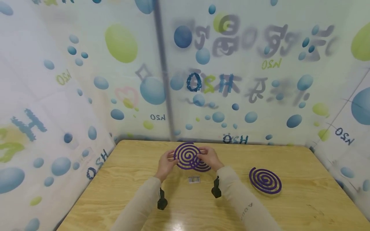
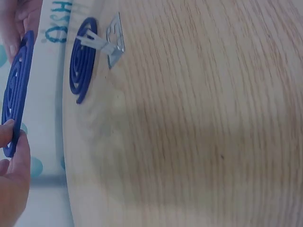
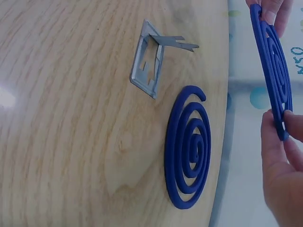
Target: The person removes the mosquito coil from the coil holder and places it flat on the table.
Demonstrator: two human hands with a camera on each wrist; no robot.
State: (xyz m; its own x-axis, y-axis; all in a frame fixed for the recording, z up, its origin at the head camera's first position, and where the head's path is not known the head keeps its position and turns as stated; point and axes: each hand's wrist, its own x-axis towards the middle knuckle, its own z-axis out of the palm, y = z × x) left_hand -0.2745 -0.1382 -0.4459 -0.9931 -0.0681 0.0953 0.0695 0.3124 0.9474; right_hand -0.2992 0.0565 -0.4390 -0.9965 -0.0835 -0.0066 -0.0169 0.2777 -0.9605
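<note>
A dark purple-blue mosquito coil (image 1: 189, 156) is held up above the table between both hands. My left hand (image 1: 167, 163) pinches its left edge between thumb and fingers. On the opposite edge, my right hand (image 1: 211, 158) pinches it the same way. Whether this is a single coil or a nested pair I cannot tell. Beneath it a second mosquito coil (image 3: 170, 156) lies flat on the table, partly covered by the held one in the head view. Close to that coil sits a small metal coil stand (image 3: 138, 68), its forked prong (image 3: 175, 43) bent up.
Another mosquito coil (image 1: 265, 180) lies to the right, beside my right forearm. The wooden table (image 1: 138, 192) ends at a patterned curtain (image 1: 245, 128) behind and at the sides. A dark wrist camera (image 1: 162, 202) hangs below each sleeve.
</note>
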